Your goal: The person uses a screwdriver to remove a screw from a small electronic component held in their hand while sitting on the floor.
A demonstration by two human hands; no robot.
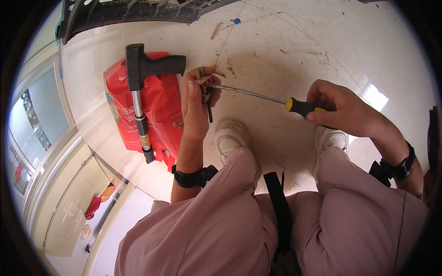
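Observation:
My left hand [197, 96] is raised above the floor, gripping a small mechanical part [206, 91] with dark, reddish and brass-coloured pieces. Fingers and thumb cover much of that part. A black pin or lever juts down from it. In my right hand [340, 108] is a screwdriver [250, 94] with a black and yellow handle. Its long steel shaft points left, and the end reaches the small part between my left fingers. Whether the tip sits in a screw cannot be made out.
Left of my left hand, a pistol-grip tool [140, 103] with a steel barrel lies on a red plastic bag [164, 114] bearing writing. A dusty black frame [138, 13] spans the top. A blue disc [237, 21] and debris dot the tiled floor [276, 65]. My shoes [233, 138] stand below.

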